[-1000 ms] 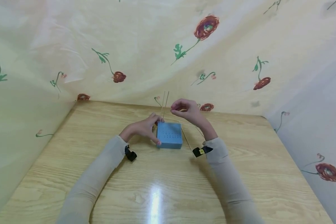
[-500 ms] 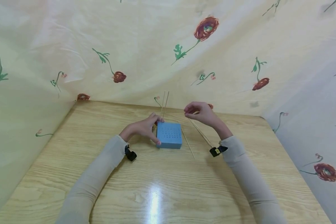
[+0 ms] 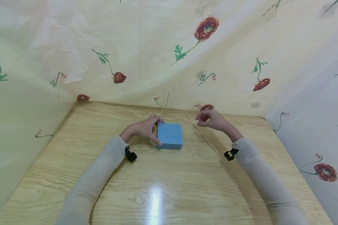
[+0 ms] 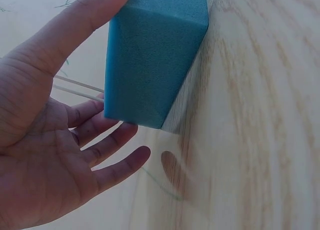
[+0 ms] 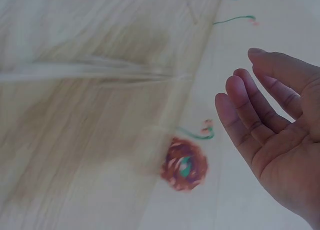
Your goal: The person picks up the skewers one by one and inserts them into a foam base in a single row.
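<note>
A blue foam block (image 3: 170, 146) with rows of small holes sits on the table. My left hand (image 3: 140, 128) holds it by its left side, thumb at the front corner and fingers at the back; the left wrist view shows the block's side (image 4: 145, 69) between thumb and fingers. Two thin sticks (image 3: 166, 104) stand upright at the block's far left corner. To the right of the block lies a single thin stick (image 3: 188, 143). Farther right lie a few more thin sticks (image 3: 203, 135) close together. My right hand (image 3: 217, 122) hovers just beside them, loosely curved and holding nothing.
The wooden table (image 3: 129, 193) runs back to a flowered cloth (image 3: 146, 62), which also hangs at both sides. A bright light reflection lies on the tabletop near the front.
My right hand has moved right and slightly down, away from the block and past the group of sticks, which now show fully. My left hand, the block and the upright sticks stay put.
</note>
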The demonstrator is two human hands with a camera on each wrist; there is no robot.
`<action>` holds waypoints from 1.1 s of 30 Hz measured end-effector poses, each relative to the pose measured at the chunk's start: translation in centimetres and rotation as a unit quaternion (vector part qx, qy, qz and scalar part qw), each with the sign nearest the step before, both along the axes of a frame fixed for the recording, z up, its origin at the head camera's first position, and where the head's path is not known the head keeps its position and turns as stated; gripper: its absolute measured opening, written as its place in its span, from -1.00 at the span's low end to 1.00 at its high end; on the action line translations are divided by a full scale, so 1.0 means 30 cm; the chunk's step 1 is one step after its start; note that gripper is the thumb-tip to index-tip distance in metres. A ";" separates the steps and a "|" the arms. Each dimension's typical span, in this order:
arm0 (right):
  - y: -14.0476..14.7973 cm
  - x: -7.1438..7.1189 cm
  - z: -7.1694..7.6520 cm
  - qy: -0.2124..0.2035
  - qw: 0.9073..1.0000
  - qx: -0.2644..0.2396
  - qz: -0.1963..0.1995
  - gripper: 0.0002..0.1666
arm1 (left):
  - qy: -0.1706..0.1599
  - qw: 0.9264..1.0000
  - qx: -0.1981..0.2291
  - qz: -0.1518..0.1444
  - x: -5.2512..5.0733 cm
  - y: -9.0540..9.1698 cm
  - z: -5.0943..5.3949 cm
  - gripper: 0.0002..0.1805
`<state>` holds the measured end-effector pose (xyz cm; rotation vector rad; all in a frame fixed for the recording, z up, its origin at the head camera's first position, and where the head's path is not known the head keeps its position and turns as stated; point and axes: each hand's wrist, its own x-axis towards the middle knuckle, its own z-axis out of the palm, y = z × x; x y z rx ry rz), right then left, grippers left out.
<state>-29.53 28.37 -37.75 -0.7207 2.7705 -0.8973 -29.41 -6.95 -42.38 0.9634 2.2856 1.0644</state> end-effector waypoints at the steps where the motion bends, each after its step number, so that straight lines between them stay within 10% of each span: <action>1: 0.009 0.000 -0.005 -0.003 1.000 0.003 -0.001 -0.78 | 0.000 1.000 0.000 0.000 0.000 0.000 0.000 0.01; 33: 0.138 -0.019 -0.107 -0.076 0.996 0.008 -0.036 -0.77 | 0.007 1.000 -0.024 -0.002 0.015 -0.001 0.015 0.16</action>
